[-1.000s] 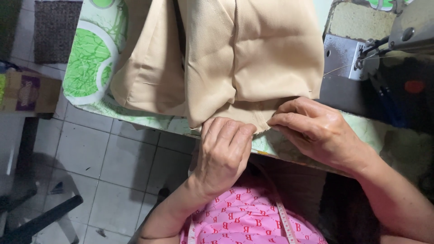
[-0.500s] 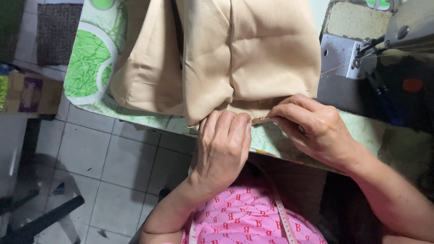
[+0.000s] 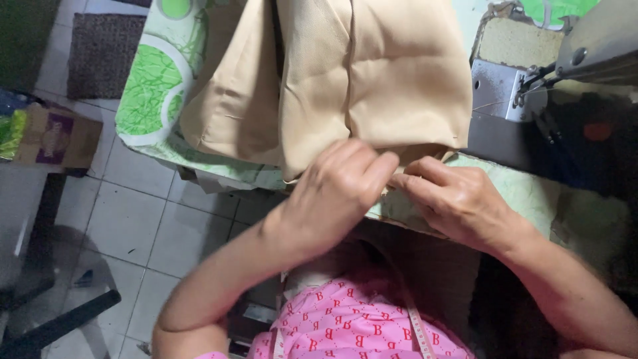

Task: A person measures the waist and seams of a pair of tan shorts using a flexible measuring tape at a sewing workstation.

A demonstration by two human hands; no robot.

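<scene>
Green leaf-print tabletop (image 3: pixel 156 86) under folded beige woven fabric (image 3: pixel 372 80); left hand (image 3: pixel 339 189) has lifted and slid right to meet right hand (image 3: pixel 452 199), both now pinching fabric's near hem at tabletop edge.

Home sewing workshop, sewing machine (image 3: pixel 585 60), beige fabric (image 3: pixel 372 73) on covered table (image 3: pixel 153 93), tiled floor (image 3: pixel 133 226)

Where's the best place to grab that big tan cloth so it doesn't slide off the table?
Probably the folded lower edge of the tan cloth, coming from the near side of the table. That edge lies closest to the person, right where the left hand and right hand meet it. The folds there are thick enough to pinch, while the rest spreads flat and loose.
</scene>
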